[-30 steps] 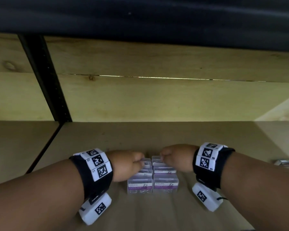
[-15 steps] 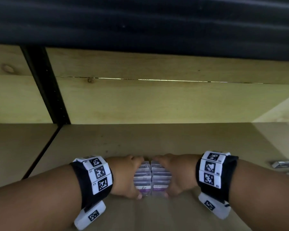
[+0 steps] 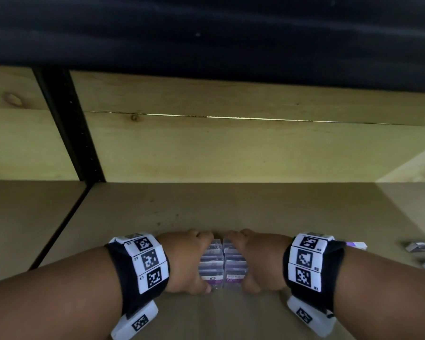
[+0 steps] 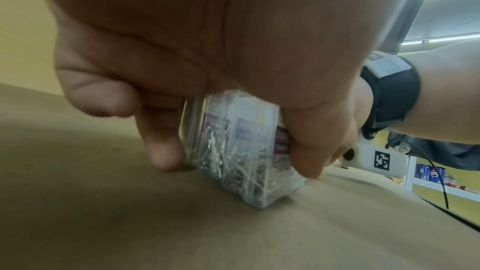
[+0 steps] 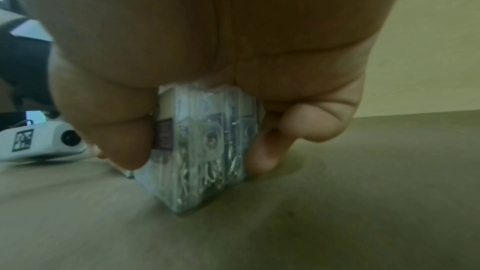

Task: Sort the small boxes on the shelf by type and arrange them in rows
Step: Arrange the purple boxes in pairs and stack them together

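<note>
Two rows of small clear paper-clip boxes with purple labels stand side by side on the wooden shelf [image 3: 231,207]. My left hand [image 3: 189,261] grips the left row [image 3: 210,266] from its outer side, thumb at the near end and fingers at the far end. My right hand [image 3: 258,261] grips the right row [image 3: 234,266] the same way. In the left wrist view the left row [image 4: 233,147] shows silver clips between the fingers [image 4: 161,143] and thumb. In the right wrist view the right row [image 5: 202,147] sits on the shelf.
Several small silver boxes [image 3: 422,251] lie at the shelf's right edge, and a white-and-purple box [image 3: 357,245] peeks out behind my right wrist. A black upright post [image 3: 66,123] stands at the back left. Wooden planks form the back wall.
Both hands moved from the far ends of the rows to clasp them lengthwise, squeezing the boxes into tighter rows. In the last half second they barely moved.
</note>
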